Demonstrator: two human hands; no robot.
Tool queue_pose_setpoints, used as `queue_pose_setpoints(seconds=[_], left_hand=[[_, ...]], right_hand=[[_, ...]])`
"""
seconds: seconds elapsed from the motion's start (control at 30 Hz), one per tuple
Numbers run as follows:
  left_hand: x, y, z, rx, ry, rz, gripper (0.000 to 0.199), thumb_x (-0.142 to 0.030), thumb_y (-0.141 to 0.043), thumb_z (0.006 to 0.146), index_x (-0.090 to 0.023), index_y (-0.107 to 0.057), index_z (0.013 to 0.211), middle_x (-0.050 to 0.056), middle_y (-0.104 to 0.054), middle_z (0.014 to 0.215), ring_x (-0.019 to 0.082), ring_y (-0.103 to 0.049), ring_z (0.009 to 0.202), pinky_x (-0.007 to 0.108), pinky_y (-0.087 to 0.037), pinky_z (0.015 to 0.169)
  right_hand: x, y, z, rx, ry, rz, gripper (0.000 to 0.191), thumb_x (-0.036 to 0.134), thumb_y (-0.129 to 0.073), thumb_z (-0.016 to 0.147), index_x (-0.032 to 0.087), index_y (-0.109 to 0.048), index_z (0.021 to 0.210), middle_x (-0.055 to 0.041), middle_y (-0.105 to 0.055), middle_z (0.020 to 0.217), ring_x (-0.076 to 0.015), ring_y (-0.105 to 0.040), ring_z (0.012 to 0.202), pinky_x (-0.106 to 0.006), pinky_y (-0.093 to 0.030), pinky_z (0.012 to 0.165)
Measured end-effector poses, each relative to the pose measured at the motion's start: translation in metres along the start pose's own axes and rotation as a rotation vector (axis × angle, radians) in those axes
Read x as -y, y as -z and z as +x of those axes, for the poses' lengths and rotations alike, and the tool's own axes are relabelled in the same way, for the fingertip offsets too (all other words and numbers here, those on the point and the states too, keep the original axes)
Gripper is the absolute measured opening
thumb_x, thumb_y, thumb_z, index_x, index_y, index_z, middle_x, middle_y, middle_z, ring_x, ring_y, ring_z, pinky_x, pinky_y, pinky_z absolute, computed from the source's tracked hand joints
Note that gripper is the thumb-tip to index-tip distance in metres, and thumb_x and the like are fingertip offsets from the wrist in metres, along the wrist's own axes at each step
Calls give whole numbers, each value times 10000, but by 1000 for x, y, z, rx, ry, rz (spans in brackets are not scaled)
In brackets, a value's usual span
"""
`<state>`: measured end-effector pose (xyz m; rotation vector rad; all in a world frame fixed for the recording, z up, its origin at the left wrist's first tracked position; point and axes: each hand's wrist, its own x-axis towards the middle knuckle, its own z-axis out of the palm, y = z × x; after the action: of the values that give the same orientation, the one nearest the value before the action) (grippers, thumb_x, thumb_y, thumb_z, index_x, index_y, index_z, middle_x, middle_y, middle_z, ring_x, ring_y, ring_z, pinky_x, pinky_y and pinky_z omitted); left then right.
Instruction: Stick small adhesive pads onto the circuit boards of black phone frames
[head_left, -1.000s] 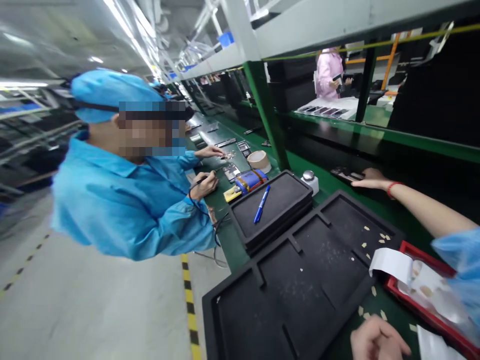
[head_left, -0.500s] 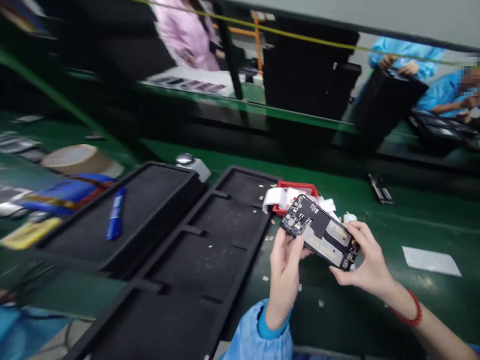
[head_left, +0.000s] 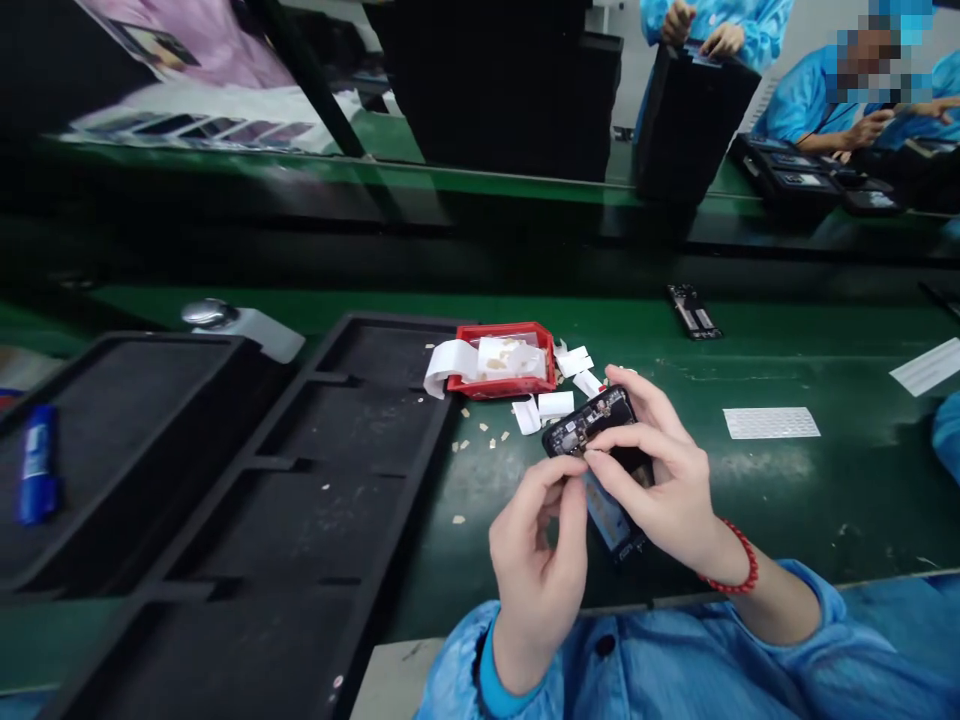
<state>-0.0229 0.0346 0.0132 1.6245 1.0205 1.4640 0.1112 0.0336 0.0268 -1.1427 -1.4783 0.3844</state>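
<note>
Marker (head_left: 37, 470): blue, lying on tray.
Tray (head_left: 139, 430): black, left side of tabletop (head_left: 750, 510).
Phone row (head_left: 202, 128): far side, on white sheeting.
Bottle (head_left: 274, 334): white, metal top, between the two trays at their far ends.
Long tray (head_left: 300, 510): black, divided by short ribs, small specks inside.
Bits (head_left: 459, 520): tan, scattered on tabletop right of long tray.
Bin (head_left: 544, 368): red, white paper inside, strip curling over its left end.
Left hand (head_left: 536, 560): at phone's face, grip together, thumb to forefinger; anything tiny in it too small to tell.
Scraps (head_left: 556, 404): white paper, beside bin.
Phone (head_left: 616, 515): open, board showing, tilted, held above tabletop near its front edge.
Right hand (head_left: 675, 490): grip clamped on phone, thumb and forefinger over board, red bracelet (head_left: 742, 575) at wrist.
Second phone (head_left: 694, 314): open, lying well behind right hand.
Label sheet (head_left: 772, 423): white, flat, right of right hand.
Person (head_left: 802, 100): blue clothing, far side.
White sheet (head_left: 928, 367): flat, far right.
</note>
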Motion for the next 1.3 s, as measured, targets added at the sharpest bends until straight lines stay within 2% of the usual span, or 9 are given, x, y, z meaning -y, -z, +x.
queue_pose_setpoints(seconds=[0.13,0.4,0.63,0.73,0.83,0.97,1.1,1.17,1.3], left_hand=[[1,-2,-1,-37,-67,30,156,-111,-636,943,-211,-684,1053,-34,-760,938,41,-730,740,57,-551,752],[7,0,-1,-8,-91,86,172,-84,-614,954,-199,-695,1052,-23,-760,940,44,-723,783,65,-546,787],[7,3,3,-1,-98,123,160,-84,-611,954,-201,-687,1032,-33,-756,919,39,-713,769,56,-531,769],[8,9,5,-33,-51,106,139,-114,-612,958,-208,-686,1028,-33,-761,909,40,-709,727,59,-534,729],[11,16,6,-58,60,79,87,-159,-625,951,-209,-688,982,-51,-716,758,35,-653,600,59,-517,620],[17,22,-2,-165,231,38,41,-196,-689,896,-207,-654,914,-72,-592,609,50,-572,507,84,-488,521],[20,27,-11,-230,396,-97,396,-289,-703,895,-214,-612,1273,-40,-645,698,107,-642,601,185,-572,611],[20,33,-12,-262,422,-95,510,-310,-703,887,-185,-601,1371,-40,-619,663,112,-609,587,199,-561,597],[23,43,-8,-342,400,-74,374,-232,-676,853,-170,-728,1218,-73,-472,538,76,-426,449,164,-409,440]], right_hand=[[-1,3,-4,35,46,64,155,104,-691,911,187,-782,1006,-138,-517,1508,-234,-516,1425,-390,-436,1213],[-3,8,11,109,-120,135,58,135,-746,876,179,-780,893,-147,-576,1447,-244,-578,1366,-373,-506,1138],[4,5,18,233,59,-98,71,125,-614,937,175,-621,886,-198,-496,1447,-266,-490,1410,-459,-435,1170],[7,7,19,340,131,-33,77,137,-582,947,198,-572,903,-176,-513,1406,-261,-462,1414,-480,-415,1175],[-2,5,40,391,43,148,97,178,-554,978,209,-559,886,-132,-593,1295,-225,-563,1294,-400,-504,1058],[-44,-33,106,296,-63,43,150,258,-560,983,180,-590,859,-56,-671,905,-165,-642,841,-319,-530,798],[-88,-91,167,603,-117,-126,175,110,-749,798,137,-648,658,-36,-670,680,-175,-629,689,-332,-497,736],[-100,-107,179,691,-120,-127,209,12,-749,728,134,-655,586,-30,-664,612,-181,-648,665,-338,-510,748],[-108,-109,179,779,-152,-100,154,50,-738,763,140,-722,640,-30,-704,613,-193,-704,650,-345,-569,763]])
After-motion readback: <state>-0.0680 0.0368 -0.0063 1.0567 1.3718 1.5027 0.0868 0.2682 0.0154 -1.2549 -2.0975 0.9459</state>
